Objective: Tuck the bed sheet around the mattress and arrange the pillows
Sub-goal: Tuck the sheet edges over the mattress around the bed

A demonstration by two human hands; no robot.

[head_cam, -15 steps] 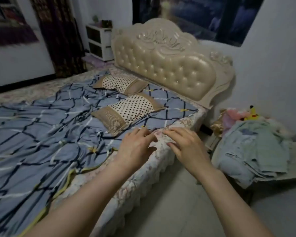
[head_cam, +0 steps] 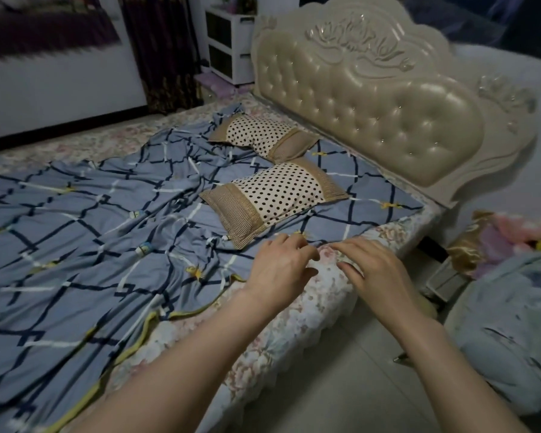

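A blue bed sheet (head_cam: 85, 245) with dark and white grid lines lies rumpled across the floral mattress (head_cam: 288, 326), its yellow-trimmed edge pulled back from the near side. Two polka-dot pillows with tan ends rest near the headboard: the near pillow (head_cam: 275, 195) and the far pillow (head_cam: 260, 135). My left hand (head_cam: 278, 267) hovers over the sheet's edge at the mattress side, fingers curled and apart. My right hand (head_cam: 375, 270) is beside it over the bare floral mattress edge, fingers spread, holding nothing.
A cream tufted headboard (head_cam: 372, 98) stands at the bed's head. A pile of pale blue cloth (head_cam: 512, 332) and soft toys (head_cam: 506, 235) sits on the right. A white shelf unit (head_cam: 228, 45) and dark curtain (head_cam: 160, 51) stand behind. Tiled floor (head_cam: 341, 385) runs beside the bed.
Both hands stay at the mattress edge close to the near pillow, fingers slightly more spread. The view has shifted a little closer to the bed.
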